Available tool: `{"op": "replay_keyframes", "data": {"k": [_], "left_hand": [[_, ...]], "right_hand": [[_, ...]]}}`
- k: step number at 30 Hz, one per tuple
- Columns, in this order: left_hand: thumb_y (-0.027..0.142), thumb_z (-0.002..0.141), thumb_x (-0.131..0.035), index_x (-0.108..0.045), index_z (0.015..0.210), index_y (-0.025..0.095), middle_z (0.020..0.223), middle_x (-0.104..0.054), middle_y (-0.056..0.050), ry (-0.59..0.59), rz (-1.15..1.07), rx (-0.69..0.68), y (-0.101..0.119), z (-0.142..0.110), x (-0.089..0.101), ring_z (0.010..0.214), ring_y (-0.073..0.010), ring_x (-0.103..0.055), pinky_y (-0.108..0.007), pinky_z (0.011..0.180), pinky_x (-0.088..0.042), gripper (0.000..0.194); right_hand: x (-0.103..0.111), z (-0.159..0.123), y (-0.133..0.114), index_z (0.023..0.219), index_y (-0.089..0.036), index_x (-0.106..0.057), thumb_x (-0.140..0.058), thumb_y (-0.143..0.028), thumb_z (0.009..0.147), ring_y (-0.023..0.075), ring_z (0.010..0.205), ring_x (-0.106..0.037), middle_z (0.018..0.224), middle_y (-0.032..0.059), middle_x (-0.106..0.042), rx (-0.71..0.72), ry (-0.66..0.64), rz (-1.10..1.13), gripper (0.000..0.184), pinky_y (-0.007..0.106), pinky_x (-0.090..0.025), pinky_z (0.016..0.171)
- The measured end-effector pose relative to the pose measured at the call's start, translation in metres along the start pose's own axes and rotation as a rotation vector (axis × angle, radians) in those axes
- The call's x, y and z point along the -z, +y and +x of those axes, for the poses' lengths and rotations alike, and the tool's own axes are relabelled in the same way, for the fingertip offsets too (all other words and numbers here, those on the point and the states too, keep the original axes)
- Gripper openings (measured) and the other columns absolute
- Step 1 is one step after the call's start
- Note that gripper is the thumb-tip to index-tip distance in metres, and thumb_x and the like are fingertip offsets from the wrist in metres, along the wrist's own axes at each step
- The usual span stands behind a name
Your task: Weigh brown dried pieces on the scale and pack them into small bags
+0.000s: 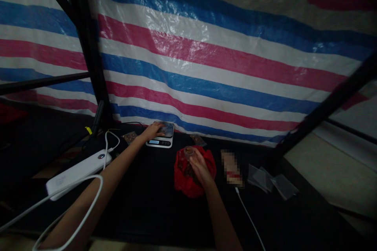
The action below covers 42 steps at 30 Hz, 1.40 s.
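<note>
My left hand reaches over the pan of a small digital scale with a lit display. Its fingers are stretched out across the pan, and something shiny, perhaps clear plastic, lies by them; the dim light hides the details. In my right hand is a small clear plastic cup with brownish contents. The cup is tilted above an opened red plastic bag, which holds dark brown bits. My right hand partly covers the bag.
Filled clear packets lie left of the scale, and another packet lies behind the red bag. Flat clear bags are at right, beside a blurred-out phone-like object on a cable. A white power strip trails a looping cord at left.
</note>
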State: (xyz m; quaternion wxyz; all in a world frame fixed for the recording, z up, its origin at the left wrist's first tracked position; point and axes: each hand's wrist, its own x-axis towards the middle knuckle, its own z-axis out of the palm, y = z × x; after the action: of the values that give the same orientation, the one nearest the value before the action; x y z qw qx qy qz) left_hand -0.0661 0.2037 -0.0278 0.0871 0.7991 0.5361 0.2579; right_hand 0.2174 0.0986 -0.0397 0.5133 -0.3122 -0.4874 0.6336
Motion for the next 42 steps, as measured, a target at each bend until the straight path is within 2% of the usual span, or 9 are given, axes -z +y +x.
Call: {"op": "replay_keyframes", "data": {"k": [6,11,15,21,24,28,34,38,42], "left_hand": [[0.033,0.065,-0.065,-0.056,0.107,0.017,0.106,-0.057,-0.011,0.066,-0.021,0.000,0.015,-0.014,0.007,0.100,-0.0240,-0.049,-0.036,0.089,-0.035,0.046],[0.038,0.071,-0.057,-0.058,0.102,0.018,0.097,-0.060,-0.006,0.324,-0.250,0.093,0.034,-0.040,0.011,0.092,-0.0201,-0.053,-0.033,0.085,-0.038,0.037],[0.040,0.069,-0.059,-0.058,0.101,0.015,0.095,-0.062,-0.005,0.455,-0.529,0.200,0.048,-0.062,0.000,0.087,-0.0183,-0.056,-0.029,0.079,-0.042,0.040],[0.036,0.061,-0.068,-0.061,0.093,0.018,0.092,-0.062,-0.004,0.427,-0.540,0.162,0.072,-0.072,0.000,0.087,-0.0182,-0.055,-0.029,0.081,-0.040,0.038],[0.034,0.061,-0.068,-0.062,0.091,0.019,0.093,-0.062,-0.004,0.342,-0.525,0.105,0.080,-0.072,0.003,0.090,-0.0190,-0.054,-0.030,0.084,-0.038,0.034],[0.035,0.062,-0.067,-0.061,0.091,0.020,0.091,-0.061,-0.004,0.248,-0.509,0.044,0.084,-0.071,-0.007,0.090,-0.0197,-0.052,-0.031,0.083,-0.037,0.034],[0.035,0.056,-0.072,-0.056,0.099,0.018,0.096,-0.059,-0.006,0.131,-0.532,-0.071,0.081,-0.073,-0.035,0.093,-0.0213,-0.051,-0.034,0.085,-0.037,0.050],[0.031,0.054,-0.073,-0.047,0.114,0.018,0.109,-0.053,-0.008,0.061,-0.688,-0.094,0.078,-0.076,-0.041,0.101,-0.0203,-0.050,-0.034,0.088,-0.037,0.066],[0.030,0.054,-0.073,-0.049,0.111,0.018,0.108,-0.053,-0.008,0.015,-0.690,-0.114,0.076,-0.076,-0.038,0.100,-0.0203,-0.050,-0.034,0.088,-0.038,0.063]], "right_hand": [[-0.011,-0.002,-0.006,0.101,-0.025,-0.052,-0.068,-0.028,0.062,0.0215,0.103,-0.054,0.108,0.0039,-0.059,0.084,-0.080,-0.148,0.043,0.039,-0.040,0.092],[-0.032,-0.004,-0.009,0.110,-0.024,-0.048,-0.060,-0.026,0.070,0.0201,0.103,-0.053,0.111,0.0054,-0.057,0.193,-0.054,-0.310,0.042,0.037,-0.040,0.091],[-0.057,-0.001,0.002,0.105,-0.025,-0.052,-0.062,-0.023,0.068,0.0197,0.096,-0.056,0.105,0.0031,-0.060,0.233,-0.214,-0.608,0.038,0.035,-0.040,0.088],[-0.072,-0.013,0.015,0.110,-0.031,-0.049,-0.066,-0.026,0.066,0.0236,0.101,-0.051,0.106,0.0002,-0.059,0.273,-0.343,-1.077,0.047,0.042,-0.032,0.090],[-0.068,-0.016,0.006,0.117,-0.030,-0.043,-0.059,-0.033,0.073,0.0223,0.102,-0.049,0.114,0.0021,-0.055,0.320,-0.233,-1.063,0.047,0.040,-0.032,0.090],[-0.068,-0.002,-0.012,0.105,-0.024,-0.053,-0.043,-0.028,0.083,0.0202,0.097,-0.051,0.105,0.0053,-0.058,0.414,-0.016,-1.006,0.024,0.036,-0.034,0.087],[-0.068,0.031,-0.008,0.086,-0.024,-0.063,-0.046,-0.019,0.080,0.0177,0.085,-0.057,0.090,0.0028,-0.064,0.375,-0.221,-1.124,0.019,0.029,-0.040,0.077],[-0.059,0.038,0.010,0.083,-0.027,-0.066,-0.053,-0.023,0.076,0.0174,0.082,-0.060,0.090,0.0004,-0.066,0.312,-0.201,-1.210,0.015,0.027,-0.042,0.071],[-0.055,0.034,0.018,0.083,-0.030,-0.065,-0.059,-0.025,0.071,0.0173,0.078,-0.061,0.090,-0.0019,-0.066,0.286,-0.139,-1.303,0.014,0.025,-0.042,0.063]]}}
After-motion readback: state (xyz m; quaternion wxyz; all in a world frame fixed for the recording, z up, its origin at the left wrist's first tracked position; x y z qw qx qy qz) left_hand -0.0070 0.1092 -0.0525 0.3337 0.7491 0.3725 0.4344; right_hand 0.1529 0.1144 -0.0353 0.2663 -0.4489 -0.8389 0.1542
